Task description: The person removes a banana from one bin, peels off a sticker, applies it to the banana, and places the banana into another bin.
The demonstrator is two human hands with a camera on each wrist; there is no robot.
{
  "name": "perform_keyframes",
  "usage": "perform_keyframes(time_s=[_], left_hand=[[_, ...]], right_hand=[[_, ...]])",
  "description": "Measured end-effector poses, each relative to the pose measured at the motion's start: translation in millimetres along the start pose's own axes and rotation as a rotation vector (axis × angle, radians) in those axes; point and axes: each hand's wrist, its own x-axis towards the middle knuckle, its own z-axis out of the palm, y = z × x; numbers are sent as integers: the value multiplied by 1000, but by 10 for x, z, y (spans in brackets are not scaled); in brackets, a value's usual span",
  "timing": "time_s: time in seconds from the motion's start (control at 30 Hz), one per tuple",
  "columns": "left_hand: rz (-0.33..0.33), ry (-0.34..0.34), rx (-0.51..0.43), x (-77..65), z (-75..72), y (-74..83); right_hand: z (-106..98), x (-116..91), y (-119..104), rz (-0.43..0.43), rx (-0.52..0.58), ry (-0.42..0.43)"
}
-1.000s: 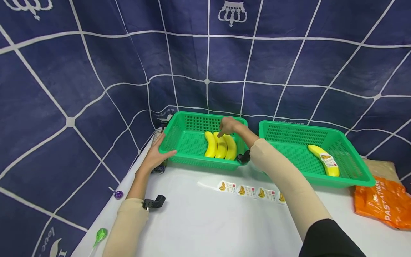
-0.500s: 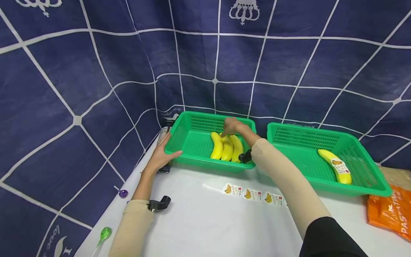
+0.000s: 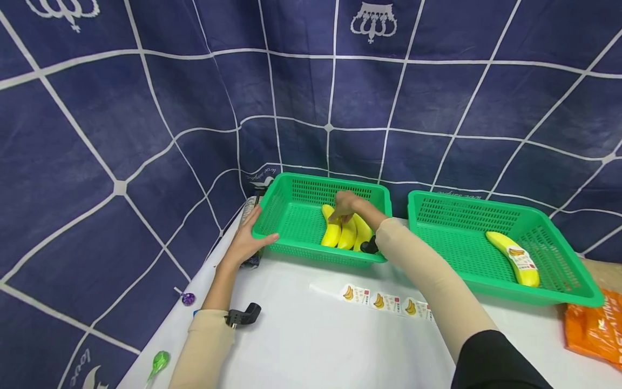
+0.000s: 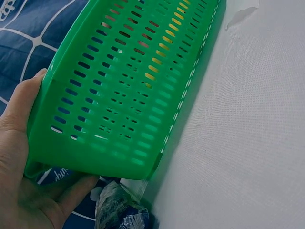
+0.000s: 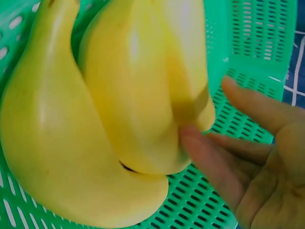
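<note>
In the head view, three yellow bananas [image 3: 331, 232] lie side by side at the right end of the left green basket [image 3: 291, 246]. My right hand [image 3: 346, 205] reaches over them from the right. The right wrist view shows its fingertips against the end of a banana [image 5: 138, 95], with fingers and thumb not closed round it. My left hand [image 3: 244, 243] holds the left front corner of this basket. In the left wrist view, its thumb [image 4: 31, 88] lies at the rim and a finger [image 4: 78, 193] reaches round the end of the basket wall [image 4: 95, 157].
A second green basket [image 3: 457, 254] at right holds one banana with a label [image 3: 517, 259]. A strip of banana stickers [image 3: 386, 301] lies in front. Lollipops, one green [image 3: 159, 361] and one purple [image 3: 188, 299], lie at left. An orange bag [image 3: 593, 329] sits far right.
The head view has shifted, so everything appears further right. My right hand has come slightly nearer and lower over the left and middle bananas. My left hand stays at the basket corner.
</note>
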Motion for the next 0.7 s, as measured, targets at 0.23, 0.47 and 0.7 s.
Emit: perform_keyframes(time_s=[0.23, 0.47, 0.7], left_hand=[[0, -11, -31, 7, -5, -9], [-7, -10, -45, 13, -7, 1], [-8, -1, -59, 14, 8, 0]], right_hand=[[129, 65, -85, 15, 5, -53], [168, 96, -107, 27, 56, -82], [174, 121, -64, 84, 172, -64]])
